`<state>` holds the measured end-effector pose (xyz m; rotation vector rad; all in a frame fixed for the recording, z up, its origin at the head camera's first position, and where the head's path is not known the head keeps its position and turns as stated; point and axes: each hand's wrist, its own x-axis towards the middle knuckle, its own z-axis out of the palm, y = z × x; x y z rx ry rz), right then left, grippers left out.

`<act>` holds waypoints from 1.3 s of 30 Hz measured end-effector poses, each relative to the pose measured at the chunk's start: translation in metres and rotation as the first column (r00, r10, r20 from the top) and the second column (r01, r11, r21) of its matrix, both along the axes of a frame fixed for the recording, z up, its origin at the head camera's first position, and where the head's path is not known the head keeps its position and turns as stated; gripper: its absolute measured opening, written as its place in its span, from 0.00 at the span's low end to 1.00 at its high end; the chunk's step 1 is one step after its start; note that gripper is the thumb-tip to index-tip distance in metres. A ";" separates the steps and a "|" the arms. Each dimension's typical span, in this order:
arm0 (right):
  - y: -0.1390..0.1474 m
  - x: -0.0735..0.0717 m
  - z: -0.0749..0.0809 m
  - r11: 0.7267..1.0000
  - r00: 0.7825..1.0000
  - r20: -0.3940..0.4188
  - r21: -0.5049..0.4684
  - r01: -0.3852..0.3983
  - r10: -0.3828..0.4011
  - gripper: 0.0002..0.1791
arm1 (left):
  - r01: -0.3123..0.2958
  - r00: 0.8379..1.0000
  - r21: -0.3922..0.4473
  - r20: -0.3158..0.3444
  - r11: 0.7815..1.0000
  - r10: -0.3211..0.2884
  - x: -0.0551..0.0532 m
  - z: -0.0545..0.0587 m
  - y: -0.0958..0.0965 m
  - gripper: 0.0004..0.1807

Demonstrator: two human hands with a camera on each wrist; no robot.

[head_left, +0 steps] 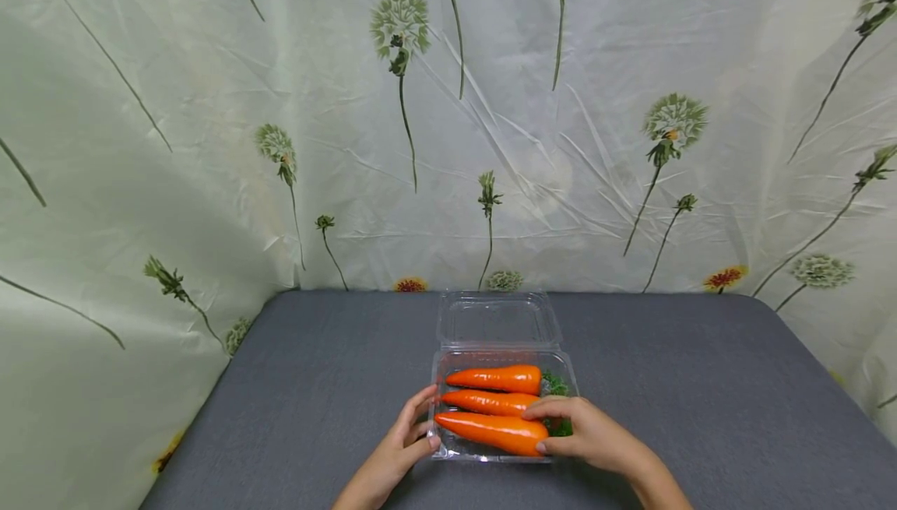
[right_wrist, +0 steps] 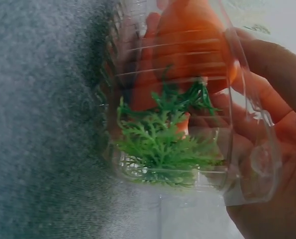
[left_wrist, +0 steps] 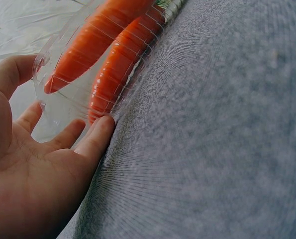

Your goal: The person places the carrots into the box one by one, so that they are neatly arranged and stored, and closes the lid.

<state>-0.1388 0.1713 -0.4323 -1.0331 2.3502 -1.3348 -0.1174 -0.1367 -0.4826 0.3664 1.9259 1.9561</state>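
Pale, creased fabric (head_left: 525, 144) printed with dandelion heads and long stems hangs behind and at the left of a grey cloth-covered counter (head_left: 336, 385), whose rounded back corners both show. Midway between its left and right edges sits a clear plastic container (head_left: 483, 459), its lid (head_left: 497, 321) folded open toward the back edge. Three shiny orange carrots lie side by side in it, narrow tips toward the counter's left edge, thick ends toward the right. The far carrot (head_left: 497, 378) lies closest to the back edge, then the middle carrot (head_left: 487, 402), then the near carrot (head_left: 483, 430). Green leaves (right_wrist: 157, 144) bunch inside the container's right end, against the clear wall

Left hand (head_left: 395, 448): its grip is loosely spread, palm open, with fingertips at the container's left wall and the thumb on the rim at the front left corner; it has hold of no carrot. Right hand (head_left: 589, 436): its grip is partly closed over the near carrot's thick end, thumb on the front side, fingers reaching across the top. Seen from the right wrist, that hand is partly hidden behind the clear plastic
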 end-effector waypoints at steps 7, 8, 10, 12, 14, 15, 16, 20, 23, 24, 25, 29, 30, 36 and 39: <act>0.001 -0.001 0.001 1.000 0.998 -0.061 0.013 -0.022 0.023 0.18 | 0.010 1.000 0.032 -0.016 0.999 -0.010 0.001 0.001 0.000 0.35; 0.001 -0.001 0.001 1.000 0.998 -0.062 0.011 -0.028 0.029 0.18 | 0.010 1.000 0.032 -0.008 0.999 -0.010 0.001 0.001 0.000 0.35; 0.001 -0.001 0.001 0.999 0.998 -0.057 0.009 -0.038 0.039 0.18 | 0.012 1.000 0.028 -0.001 1.000 -0.011 0.001 0.001 0.000 0.35; 0.001 -0.002 0.000 0.999 0.999 -0.029 0.002 -0.043 0.043 0.18 | 0.011 1.000 0.023 0.016 1.000 -0.011 0.001 0.002 0.000 0.35; 0.001 -0.002 -0.001 0.999 0.999 -0.018 -0.009 -0.042 0.042 0.18 | 0.010 1.000 0.018 0.020 1.000 -0.011 0.001 0.002 0.000 0.35; 0.001 -0.001 -0.002 0.999 0.999 -0.011 -0.013 -0.039 0.039 0.18 | 0.009 1.000 0.015 0.021 1.000 -0.010 0.001 0.002 0.000 0.35; 0.001 -0.001 -0.003 0.999 0.999 -0.002 -0.015 -0.035 0.035 0.19 | 0.009 1.000 0.014 0.024 1.000 -0.010 0.001 0.002 0.000 0.35; 0.001 -0.001 -0.004 1.000 1.000 0.014 -0.008 0.004 -0.004 0.21 | 0.010 1.000 0.015 0.027 1.000 -0.010 0.000 0.002 0.000 0.34; 0.001 0.000 -0.003 0.998 0.998 0.044 -0.034 0.043 -0.042 0.22 | 0.002 0.999 0.010 0.035 1.000 -0.003 0.000 0.001 0.000 0.34; 0.001 0.000 -0.003 0.997 0.997 0.059 -0.055 0.051 -0.048 0.22 | -0.002 0.999 0.007 0.038 1.000 0.002 0.000 0.002 0.001 0.34; 0.002 0.000 -0.003 0.995 0.996 0.074 -0.079 0.057 -0.051 0.21 | -0.007 0.999 0.004 0.039 1.000 0.007 0.000 0.002 0.001 0.34; 0.003 0.001 -0.001 0.981 0.990 0.115 -0.165 0.101 -0.082 0.21 | -0.055 0.998 -0.001 0.005 0.998 0.055 -0.001 0.005 0.003 0.34; 0.003 0.001 0.000 0.976 0.987 0.122 -0.177 0.125 -0.104 0.21 | -0.078 0.997 -0.002 -0.013 0.997 0.078 -0.001 0.006 0.003 0.34; 0.004 -0.003 0.003 0.915 0.940 0.057 -0.215 0.340 -0.336 0.22 | -0.282 0.954 -0.011 -0.113 0.959 0.279 -0.002 0.015 0.009 0.33; 0.005 -0.008 0.002 0.875 0.904 0.005 -0.252 0.414 -0.427 0.22 | -0.345 0.930 -0.026 -0.144 0.938 0.338 -0.006 0.021 0.010 0.32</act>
